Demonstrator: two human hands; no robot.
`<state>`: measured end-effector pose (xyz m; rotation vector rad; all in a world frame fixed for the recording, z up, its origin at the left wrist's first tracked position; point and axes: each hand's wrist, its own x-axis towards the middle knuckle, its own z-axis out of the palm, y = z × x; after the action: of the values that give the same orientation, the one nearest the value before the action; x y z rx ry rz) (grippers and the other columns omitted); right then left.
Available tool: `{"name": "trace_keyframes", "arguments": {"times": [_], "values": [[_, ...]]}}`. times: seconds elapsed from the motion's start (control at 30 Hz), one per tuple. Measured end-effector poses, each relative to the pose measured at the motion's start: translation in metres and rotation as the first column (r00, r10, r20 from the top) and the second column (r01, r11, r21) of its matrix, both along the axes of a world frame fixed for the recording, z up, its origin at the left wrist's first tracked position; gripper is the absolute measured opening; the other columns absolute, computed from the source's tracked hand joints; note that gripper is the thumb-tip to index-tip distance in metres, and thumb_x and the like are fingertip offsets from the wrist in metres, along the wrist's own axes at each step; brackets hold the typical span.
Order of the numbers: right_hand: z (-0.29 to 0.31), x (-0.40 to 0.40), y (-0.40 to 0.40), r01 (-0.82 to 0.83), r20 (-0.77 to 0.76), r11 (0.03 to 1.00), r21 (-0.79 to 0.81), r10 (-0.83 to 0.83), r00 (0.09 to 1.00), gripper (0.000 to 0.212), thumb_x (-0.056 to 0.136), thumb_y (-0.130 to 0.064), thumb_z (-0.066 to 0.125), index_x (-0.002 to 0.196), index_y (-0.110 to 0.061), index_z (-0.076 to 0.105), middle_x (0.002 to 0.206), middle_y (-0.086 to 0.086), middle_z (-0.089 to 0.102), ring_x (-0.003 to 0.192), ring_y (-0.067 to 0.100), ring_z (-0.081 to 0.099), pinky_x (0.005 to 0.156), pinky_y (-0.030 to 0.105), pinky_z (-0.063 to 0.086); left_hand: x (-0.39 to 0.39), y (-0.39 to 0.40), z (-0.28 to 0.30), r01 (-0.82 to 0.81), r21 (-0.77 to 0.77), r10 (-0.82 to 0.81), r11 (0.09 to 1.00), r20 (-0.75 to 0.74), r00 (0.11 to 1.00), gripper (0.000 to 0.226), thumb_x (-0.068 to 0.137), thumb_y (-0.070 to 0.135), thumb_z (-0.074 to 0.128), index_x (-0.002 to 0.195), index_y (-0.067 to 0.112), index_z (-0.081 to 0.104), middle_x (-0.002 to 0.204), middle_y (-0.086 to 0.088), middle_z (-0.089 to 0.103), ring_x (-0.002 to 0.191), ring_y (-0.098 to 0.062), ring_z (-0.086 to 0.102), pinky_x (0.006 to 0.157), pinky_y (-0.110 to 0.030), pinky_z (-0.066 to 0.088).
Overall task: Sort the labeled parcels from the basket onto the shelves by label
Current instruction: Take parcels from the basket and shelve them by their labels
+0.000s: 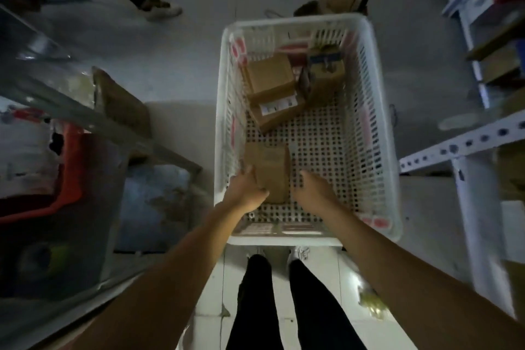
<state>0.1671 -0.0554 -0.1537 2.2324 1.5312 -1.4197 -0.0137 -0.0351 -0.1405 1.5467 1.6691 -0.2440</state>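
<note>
Head: left hand (246,192) fingers curled on parcel (270,170); right hand (314,189) beside.

The basket (377,122) stood before my feet, shelves (466,148) to its right. In it, 1 parcel (268,170) lay between my hands, 3 parcels (284,88) behind.

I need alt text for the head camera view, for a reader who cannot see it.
Both bare hands reach into a white plastic basket on the floor; the left hand grips a brown cardboard parcel, the right hand beside it. More parcels lie at the far end; white shelves stand right.
</note>
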Motion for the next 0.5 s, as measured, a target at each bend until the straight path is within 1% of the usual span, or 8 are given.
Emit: {"name": "trace_keyframes", "arguments": {"times": [0.07, 0.1, 0.17, 0.2, 0.27, 0.33, 0.4, 0.5], "values": [[-0.033, -0.003, 0.012, 0.028, -0.004, 1.0, -0.012, -0.028, 1.0, 0.04, 0.09, -0.049, 0.06, 0.123, -0.028, 0.053, 0.107, 0.005, 0.062, 0.08, 0.015, 0.057, 0.059, 0.027, 0.041, 0.001, 0.014, -0.037, -0.016, -0.049, 0.014, 0.999, -0.023, 1.0, 0.077, 0.087, 0.039, 0.059, 0.154, 0.023, 0.022, 0.149, -0.014, 0.038, 0.131, -0.036, 0.043, 0.106, -0.043, 0.042], [-0.051, -0.005, 0.019, 0.04, -0.013, 0.999, -0.012, -0.04, 0.999, 0.031, 0.089, -0.048, 0.061, 0.114, -0.031, 0.052, 0.103, 0.002, 0.063, 0.073, 0.012, 0.054, 0.055, 0.027, 0.04, 0.002, 0.02, -0.056, 0.008, -0.055, -0.011, 0.998, -0.051, 0.999, 0.08, 0.089, 0.043, 0.057, 0.155, 0.022, 0.018, 0.154, -0.015, 0.032, 0.136, -0.037, 0.039, 0.109, -0.044, 0.04], [-0.086, -0.008, 0.03, 0.051, -0.035, 0.998, -0.028, -0.052, 0.998, 0.027, 0.091, -0.045, 0.06, 0.113, -0.031, 0.051, 0.105, 0.0, 0.065, 0.074, 0.013, 0.056, 0.059, 0.03, 0.048, 0.004, 0.03, -0.093, 0.045, -0.055, -0.051, 0.997, -0.129, 0.99, 0.088, 0.091, 0.047, 0.057, 0.158, 0.018, 0.008, 0.159, -0.018, 0.019, 0.14, -0.039, 0.032, 0.112, -0.045, 0.037], [-0.103, -0.009, 0.035, 0.049, -0.041, 0.998, -0.045, -0.051, 0.998, 0.031, 0.093, -0.045, 0.058, 0.119, -0.029, 0.051, 0.106, -0.001, 0.064, 0.08, 0.016, 0.06, 0.066, 0.033, 0.052, 0.006, 0.033, -0.108, 0.027, -0.057, -0.036, 0.998, -0.162, 0.986, 0.092, 0.091, 0.047, 0.059, 0.158, 0.017, 0.003, 0.159, -0.02, 0.017, 0.139, -0.041, 0.032, 0.11, -0.045, 0.037], [-0.134, -0.012, 0.042, 0.063, -0.079, 0.996, -0.071, -0.069, 0.995, 0.041, 0.094, -0.043, 0.059, 0.132, -0.03, 0.048, 0.109, -0.003, 0.062, 0.09, 0.018, 0.061, 0.077, 0.033, 0.053, 0.011, 0.036, -0.135, -0.009, -0.047, -0.001, 0.999, -0.201, 0.98, 0.094, 0.092, 0.044, 0.06, 0.157, 0.014, 0.0, 0.157, -0.024, 0.019, 0.138, -0.044, 0.034, 0.109, -0.046, 0.037], [-0.159, -0.016, 0.045, 0.086, -0.182, 0.995, -0.059, -0.096, 0.979, 0.048, 0.095, -0.041, 0.06, 0.14, -0.035, 0.044, 0.119, -0.006, 0.065, 0.102, 0.018, 0.063, 0.084, 0.033, 0.053, 0.018, 0.038, -0.153, -0.046, -0.012, 0.042, 0.999, -0.205, 0.978, 0.091, 0.092, 0.039, 0.06, 0.157, 0.012, 0.003, 0.153, -0.027, 0.025, 0.134, -0.043, 0.04, 0.107, -0.045, 0.04], [-0.179, -0.02, 0.047, 0.127, -0.258, 0.989, -0.079, -0.143, 0.955, 0.064, 0.093, -0.044, 0.062, 0.15, -0.034, 0.032, 0.131, -0.004, 0.061, 0.114, 0.022, 0.061, 0.092, 0.039, 0.053, 0.023, 0.044, -0.167, -0.106, 0.02, 0.108, 0.994, -0.176, 0.978, 0.095, 0.088, 0.039, 0.065, 0.157, 0.01, 0.006, 0.147, -0.029, 0.032, 0.128, -0.042, 0.047, 0.102, -0.046, 0.045], [-0.193, -0.021, 0.043, 0.271, -0.287, 0.951, -0.15, -0.304, 0.908, 0.088, 0.086, -0.046, 0.071, 0.155, -0.023, 0.022, 0.135, 0.0, 0.056, 0.114, 0.021, 0.057, 0.089, 0.036, 0.05, 0.023, 0.048, -0.172, -0.241, 0.011, 0.241, 0.971, -0.064, 0.968, 0.105, 0.083, 0.041, 0.074, 0.157, 0.012, 0.005, 0.145, -0.026, 0.036, 0.125, -0.042, 0.05, 0.096, -0.043, 0.047]]}}
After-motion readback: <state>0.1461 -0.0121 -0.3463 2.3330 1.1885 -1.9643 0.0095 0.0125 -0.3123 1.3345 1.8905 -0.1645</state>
